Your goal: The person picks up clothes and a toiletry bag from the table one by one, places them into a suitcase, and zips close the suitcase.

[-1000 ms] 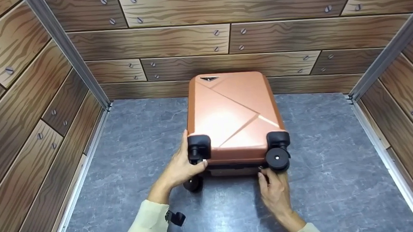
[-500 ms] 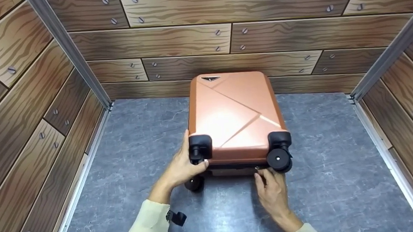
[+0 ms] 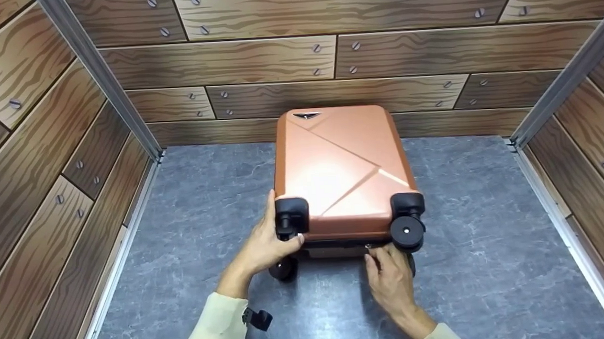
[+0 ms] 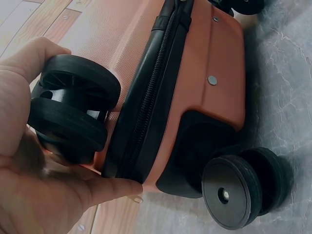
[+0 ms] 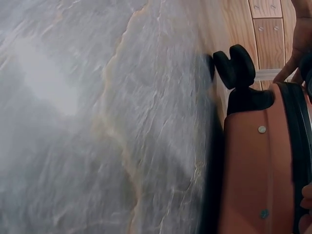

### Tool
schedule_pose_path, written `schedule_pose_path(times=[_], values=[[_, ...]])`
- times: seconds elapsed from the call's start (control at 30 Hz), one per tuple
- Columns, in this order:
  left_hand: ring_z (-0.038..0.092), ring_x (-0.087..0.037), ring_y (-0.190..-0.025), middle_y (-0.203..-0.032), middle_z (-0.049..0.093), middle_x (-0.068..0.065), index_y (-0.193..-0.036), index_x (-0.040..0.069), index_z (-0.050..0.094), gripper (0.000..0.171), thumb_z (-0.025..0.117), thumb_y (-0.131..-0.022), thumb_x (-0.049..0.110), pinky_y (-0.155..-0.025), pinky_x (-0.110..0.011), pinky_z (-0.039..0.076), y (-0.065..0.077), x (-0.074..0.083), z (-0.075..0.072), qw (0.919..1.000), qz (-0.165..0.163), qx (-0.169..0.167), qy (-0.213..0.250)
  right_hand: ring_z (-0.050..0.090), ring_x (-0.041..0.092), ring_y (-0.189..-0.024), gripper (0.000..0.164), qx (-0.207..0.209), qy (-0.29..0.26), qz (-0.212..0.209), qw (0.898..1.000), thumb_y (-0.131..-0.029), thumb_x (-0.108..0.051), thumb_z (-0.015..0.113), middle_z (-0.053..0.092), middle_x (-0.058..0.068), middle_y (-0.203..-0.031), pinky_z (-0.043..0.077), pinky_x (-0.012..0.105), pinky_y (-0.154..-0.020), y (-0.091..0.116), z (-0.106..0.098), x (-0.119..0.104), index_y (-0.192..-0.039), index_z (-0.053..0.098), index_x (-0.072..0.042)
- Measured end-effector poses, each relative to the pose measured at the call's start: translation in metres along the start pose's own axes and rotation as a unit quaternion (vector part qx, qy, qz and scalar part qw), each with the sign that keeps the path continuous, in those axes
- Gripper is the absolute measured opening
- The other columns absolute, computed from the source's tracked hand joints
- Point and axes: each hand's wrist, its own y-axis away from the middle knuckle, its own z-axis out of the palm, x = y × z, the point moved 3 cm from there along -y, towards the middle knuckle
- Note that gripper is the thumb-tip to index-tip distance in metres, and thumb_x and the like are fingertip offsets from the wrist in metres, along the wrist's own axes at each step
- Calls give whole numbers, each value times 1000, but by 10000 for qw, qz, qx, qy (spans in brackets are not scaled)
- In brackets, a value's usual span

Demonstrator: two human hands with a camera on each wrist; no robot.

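An orange-pink hard-shell suitcase (image 3: 332, 157) lies flat, its wheeled end toward me. My left hand (image 3: 267, 247) grips its near left corner, thumb on the near end and fingers along the side. In the left wrist view that hand reaches round a black twin wheel (image 4: 80, 73), one finger lying across the black zipper seam (image 4: 151, 92). My right hand (image 3: 391, 279) pinches a small zipper pull (image 3: 368, 246) on the near end, left of the right wheel (image 3: 406, 232). Only the fingertips (image 5: 306, 195) of the right hand show at the right wrist view's edge.
The suitcase lies on a grey marble-patterned floor (image 3: 204, 196). Walls with a wood-plank print (image 3: 274, 58) enclose it at the back and both sides, with metal strips along the corners. A black wrist strap piece (image 3: 258, 319) hangs from the left sleeve.
My right hand has moved left along the near end with the zipper pull, away from the right wheel. The left hand and the suitcase have stayed in place.
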Motion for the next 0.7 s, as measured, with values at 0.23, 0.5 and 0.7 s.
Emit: schedule_pose_path(times=[0.23,0.5,0.7], values=[[53,-41,-137,-168,33,-23,-171,24,-8,127,82,-82,42,-116,-61,40,1,1,0,10000,-30,2,16,54,23,-74,15,-47,-143,-222,9996,-80,4,80,55,6,-83,47,40,-68,-2,4,-6,-85,70,-6],[53,-43,-137,-168,33,-25,-170,25,-9,128,82,-82,42,-116,-63,40,1,1,0,10000,-46,17,18,52,20,-78,16,-163,-210,-323,9991,-79,6,80,51,5,-83,47,33,-69,-3,11,-11,-84,70,-4],[53,-41,-137,-169,33,-23,-171,25,-8,127,81,-82,43,-116,-61,41,2,1,0,9999,-48,42,-93,53,17,-78,17,-213,-174,-318,9991,-79,7,82,52,4,-84,49,33,-67,-4,12,-11,-84,71,-5]])
